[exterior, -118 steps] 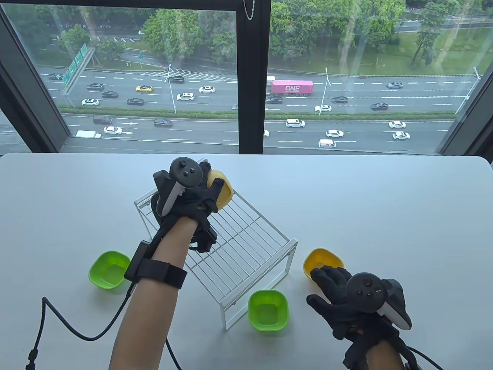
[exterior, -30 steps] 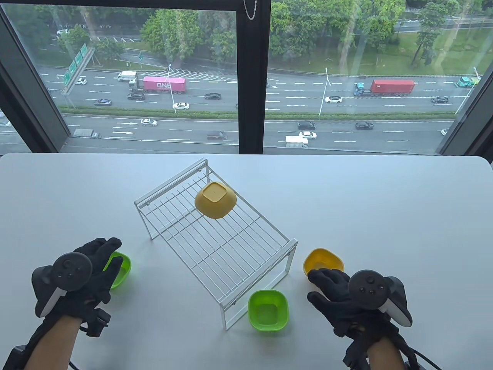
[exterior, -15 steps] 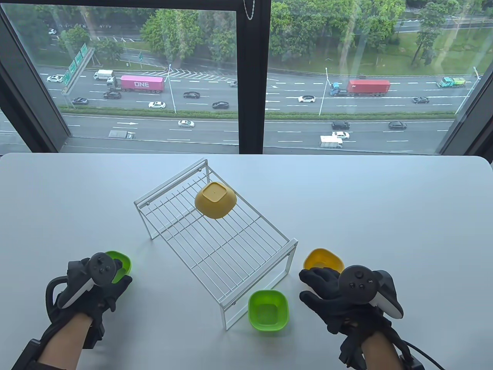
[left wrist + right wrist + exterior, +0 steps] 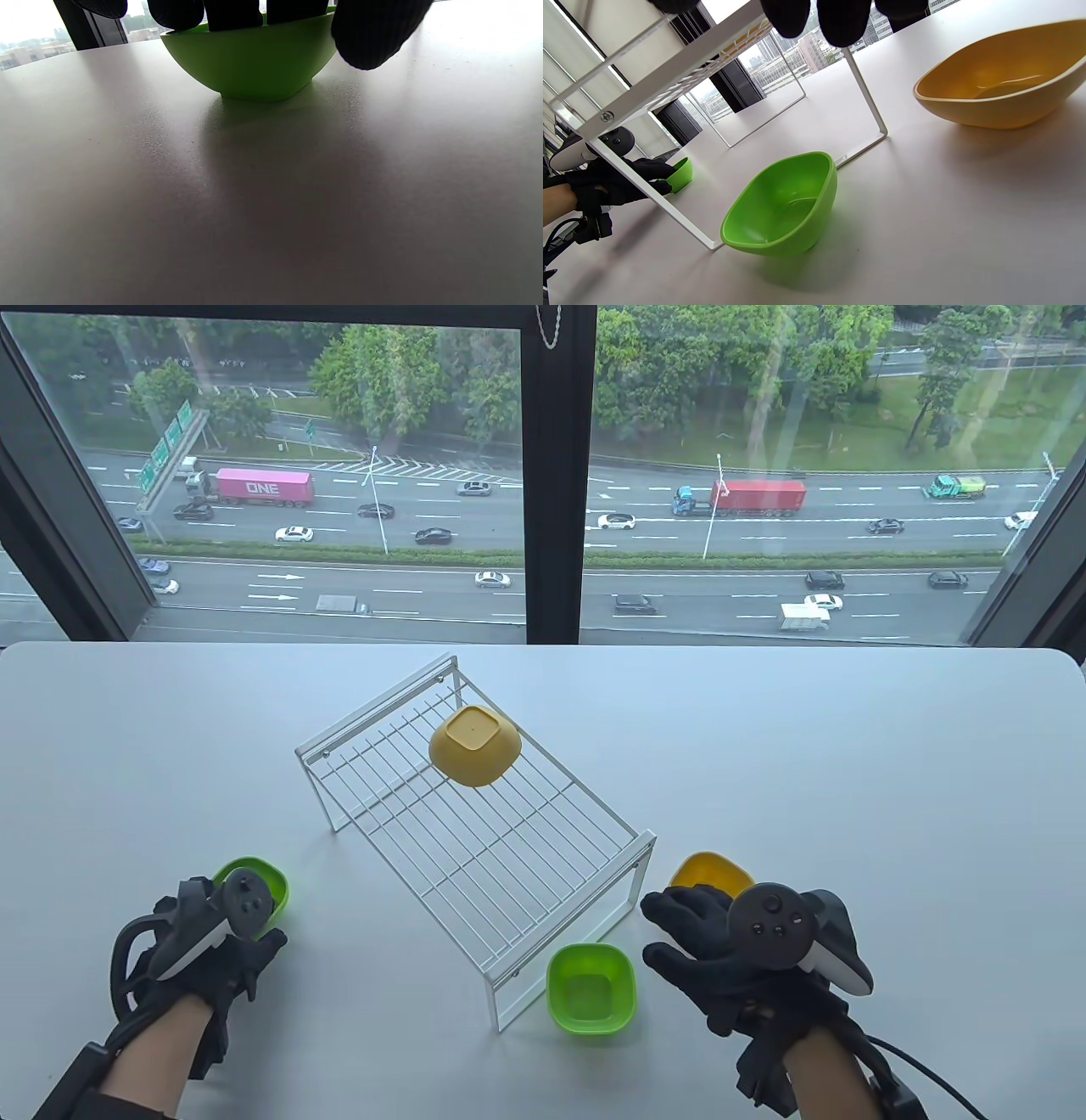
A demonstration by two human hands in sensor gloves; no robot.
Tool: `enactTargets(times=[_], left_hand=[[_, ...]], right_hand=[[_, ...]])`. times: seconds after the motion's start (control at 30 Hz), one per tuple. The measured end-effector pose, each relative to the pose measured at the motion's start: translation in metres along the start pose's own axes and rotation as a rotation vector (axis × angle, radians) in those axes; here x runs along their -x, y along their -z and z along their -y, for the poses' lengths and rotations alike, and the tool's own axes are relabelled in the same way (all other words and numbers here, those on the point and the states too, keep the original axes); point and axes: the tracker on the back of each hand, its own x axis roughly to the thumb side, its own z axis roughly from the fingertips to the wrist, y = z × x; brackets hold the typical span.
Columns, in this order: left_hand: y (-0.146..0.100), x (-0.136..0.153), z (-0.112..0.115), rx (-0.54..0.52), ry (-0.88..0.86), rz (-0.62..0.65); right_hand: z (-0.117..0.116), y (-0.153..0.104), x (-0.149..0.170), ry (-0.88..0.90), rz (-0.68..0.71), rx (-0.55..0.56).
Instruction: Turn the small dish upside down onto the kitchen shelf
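Here, a yellow dish [image 4: 473, 745] lies upside down, flat square base up, on the white wire shelf [image 4: 475, 836] toward its 12 o'clock end. The left hand [image 4: 212, 954] closes its fingers [image 4: 373, 29] over the rim of a green dish [image 4: 250, 63] at the shelf's 8 o'clock. The right hand [image 4: 730, 950], fingers spread and holding nothing, hovers beside an upright yellow dish [image 4: 1001, 80] at 4 o'clock. Another green dish [image 4: 591, 988] stands upright on the counter [image 4: 848, 780].
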Motion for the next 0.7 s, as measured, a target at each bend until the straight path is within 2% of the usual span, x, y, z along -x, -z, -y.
enactTargets(times=[0.17,0.23,0.4,0.6,0.7], left_hand=[[0.000,-0.005,-0.001,-0.083,0.032,0.013],[0.000,-0.005,-0.003,-0.085,0.039,0.017],[-0.004,0.004,-0.015,-0.143,-0.041,0.002],[-0.006,0.012,-0.020,-0.148,-0.059,-0.034],[-0.009,0.014,-0.026,-0.184,-0.102,-0.020]], right_hand=[[-0.001,0.000,0.000,0.008,-0.002,0.002],[0.000,-0.001,0.001,0.012,-0.004,0.007],[-0.001,-0.003,0.001,0.009,-0.005,0.017],[-0.004,-0.005,0.007,0.010,-0.035,0.013],[-0.003,-0.005,0.012,0.005,-0.056,0.017]])
